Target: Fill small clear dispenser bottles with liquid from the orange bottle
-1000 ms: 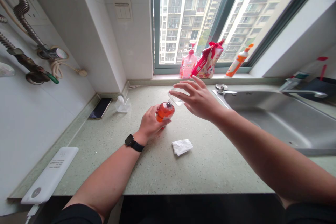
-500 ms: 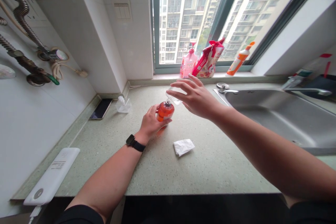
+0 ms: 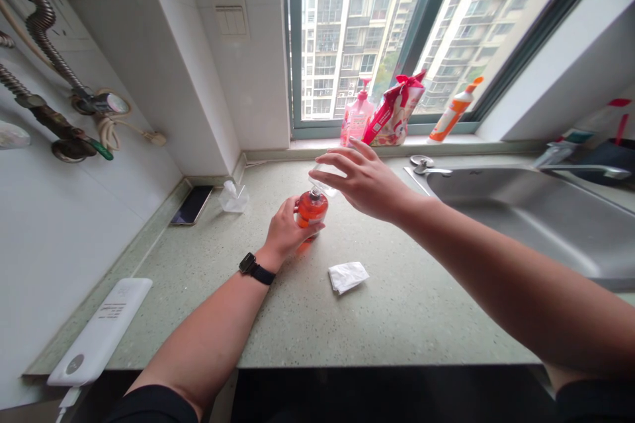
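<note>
My left hand point(image 3: 288, 232) is wrapped round a bottle of orange-red liquid point(image 3: 312, 210), which stands upright on the counter. The bottle's neck is uncapped. Above it, my right hand point(image 3: 354, 177) grips a clear, see-through container point(image 3: 325, 189), tipped so that its narrow end is at the bottle's mouth. My fingers cover most of this container, so its full shape and contents cannot be made out. A folded white tissue point(image 3: 348, 276) lies on the counter nearer to me.
On the speckled green counter point(image 3: 278, 324) are a small clear container with tissue point(image 3: 233, 198), a phone point(image 3: 192, 205) and a white power bank point(image 3: 102, 330). A steel sink point(image 3: 501, 225) is at right. Pink pump bottle point(image 3: 357, 115), red-and-white bag point(image 3: 394, 115) and orange-white bottle point(image 3: 452, 114) line the sill.
My right hand and the clear container have shifted slightly left and down over the orange-red bottle. My left hand keeps its hold on the bottle.
</note>
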The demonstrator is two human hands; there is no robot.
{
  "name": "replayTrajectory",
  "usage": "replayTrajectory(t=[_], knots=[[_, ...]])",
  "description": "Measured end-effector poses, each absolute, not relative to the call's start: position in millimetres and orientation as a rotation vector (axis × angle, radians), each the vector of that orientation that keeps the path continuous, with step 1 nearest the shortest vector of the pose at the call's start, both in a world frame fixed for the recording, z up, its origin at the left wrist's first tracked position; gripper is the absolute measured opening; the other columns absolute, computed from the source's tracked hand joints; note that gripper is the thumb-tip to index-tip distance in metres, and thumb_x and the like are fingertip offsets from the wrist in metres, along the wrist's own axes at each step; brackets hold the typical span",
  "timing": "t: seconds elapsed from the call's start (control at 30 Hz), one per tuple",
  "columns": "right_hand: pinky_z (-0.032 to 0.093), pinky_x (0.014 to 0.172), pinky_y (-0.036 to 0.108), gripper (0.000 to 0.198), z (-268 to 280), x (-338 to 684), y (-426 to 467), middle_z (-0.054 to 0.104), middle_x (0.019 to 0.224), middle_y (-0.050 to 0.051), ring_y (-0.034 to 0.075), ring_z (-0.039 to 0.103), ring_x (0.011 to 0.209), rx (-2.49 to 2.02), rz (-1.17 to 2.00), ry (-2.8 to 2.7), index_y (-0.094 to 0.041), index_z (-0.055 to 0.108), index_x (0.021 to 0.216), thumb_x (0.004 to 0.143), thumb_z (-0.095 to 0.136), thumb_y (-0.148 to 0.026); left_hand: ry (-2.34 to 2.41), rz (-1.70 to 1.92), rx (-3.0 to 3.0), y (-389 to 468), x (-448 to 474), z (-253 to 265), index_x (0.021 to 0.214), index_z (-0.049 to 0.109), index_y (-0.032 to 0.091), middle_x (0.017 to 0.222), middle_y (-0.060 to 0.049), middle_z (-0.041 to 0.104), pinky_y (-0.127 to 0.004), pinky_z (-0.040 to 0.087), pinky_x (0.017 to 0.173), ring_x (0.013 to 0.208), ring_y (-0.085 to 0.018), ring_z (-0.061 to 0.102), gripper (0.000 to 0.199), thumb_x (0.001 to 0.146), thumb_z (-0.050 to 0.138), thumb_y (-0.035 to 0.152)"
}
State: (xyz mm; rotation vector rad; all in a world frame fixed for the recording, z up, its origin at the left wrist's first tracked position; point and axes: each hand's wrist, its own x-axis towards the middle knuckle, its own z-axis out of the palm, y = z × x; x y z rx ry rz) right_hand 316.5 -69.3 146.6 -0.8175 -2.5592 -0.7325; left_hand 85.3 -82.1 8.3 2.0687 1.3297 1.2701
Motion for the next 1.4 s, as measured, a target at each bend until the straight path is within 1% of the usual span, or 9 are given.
replayTrajectory(t=[0.07,0.17,0.4,0.73,0.93,1.17,1.3,1.4], knots=[[0.031,0.128,0.062,0.061,147.1,315.0,-69.2,0.063,0.15,0.007,0.028,0.053,0.141,-0.799,-0.727,-2.569,-0.035,0.06,0.151,0.098,0.056,-0.005,1.337,1.264,2.05,-82.5,85.6,8.5,0.128,0.059,0.024,0.126,-0.01,0.074,-0.045,0.062,0.096,0.109,-0.029,0.075,0.069,0.076,0.094,0.052],[0.031,0.128,0.062,0.056,147.9,313.0,-69.2,0.063,0.15,0.009,0.028,0.053,0.142,-0.783,-0.747,-2.584,-0.032,0.061,0.149,0.1,0.052,-0.006,1.348,1.25,2.025,-83.2,85.9,9.4,0.127,0.059,0.024,0.127,-0.011,0.074,-0.046,0.062,0.096,0.109,-0.029,0.074,0.068,0.075,0.095,0.05],[0.032,0.127,0.062,0.054,149.3,311.6,-68.0,0.062,0.15,0.008,0.028,0.055,0.139,-0.786,-0.773,-2.586,-0.032,0.062,0.147,0.101,0.052,-0.006,1.358,1.243,2.008,-83.3,85.9,10.2,0.125,0.059,0.025,0.127,-0.011,0.074,-0.047,0.062,0.097,0.109,-0.029,0.074,0.067,0.075,0.096,0.049],[0.031,0.127,0.062,0.061,152.0,309.7,-67.0,0.062,0.15,0.007,0.029,0.052,0.141,-0.772,-0.723,-2.607,-0.036,0.06,0.15,0.097,0.056,-0.005,1.347,1.267,2.024,-83.3,86.2,9.7,0.126,0.059,0.025,0.124,-0.01,0.074,-0.047,0.061,0.096,0.108,-0.029,0.074,0.066,0.076,0.094,0.051],[0.032,0.126,0.063,0.059,153.0,310.0,-65.4,0.062,0.149,0.008,0.029,0.053,0.139,-0.751,-0.743,-2.611,-0.035,0.06,0.149,0.098,0.055,-0.006,1.338,1.283,2.028,-82.1,86.1,8.8,0.126,0.059,0.025,0.124,-0.01,0.074,-0.047,0.061,0.097,0.109,-0.029,0.074,0.066,0.076,0.095,0.05],[0.038,0.124,0.062,0.053,148.5,308.9,-64.2,0.057,0.152,0.013,0.031,0.055,0.137,-0.764,-0.728,-2.553,-0.029,0.066,0.143,0.098,0.053,-0.004,1.355,1.279,2.025,-83.3,86.4,9.1,0.127,0.059,0.026,0.125,-0.009,0.074,-0.046,0.061,0.097,0.11,-0.029,0.074,0.067,0.076,0.094,0.05],[0.047,0.118,0.057,0.058,149.2,309.1,-63.8,0.056,0.153,0.013,0.031,0.055,0.138,-0.755,-0.677,-2.567,-0.031,0.066,0.145,0.097,0.052,0.0,1.359,1.276,2.025,-83.9,86.4,9.2,0.127,0.059,0.025,0.125,-0.009,0.074,-0.046,0.061,0.097,0.11,-0.028,0.074,0.066,0.077,0.094,0.051],[0.051,0.112,0.054,0.063,151.1,309.5,-64.0,0.055,0.153,0.014,0.032,0.057,0.138,-0.795,-0.635,-2.578,-0.032,0.066,0.145,0.096,0.05,0.003,1.359,1.267,2.027,-83.3,86.1,8.7,0.127,0.059,0.026,0.125,-0.009,0.074,-0.045,0.061,0.097,0.11,-0.028,0.074,0.066,0.077,0.094,0.051]])
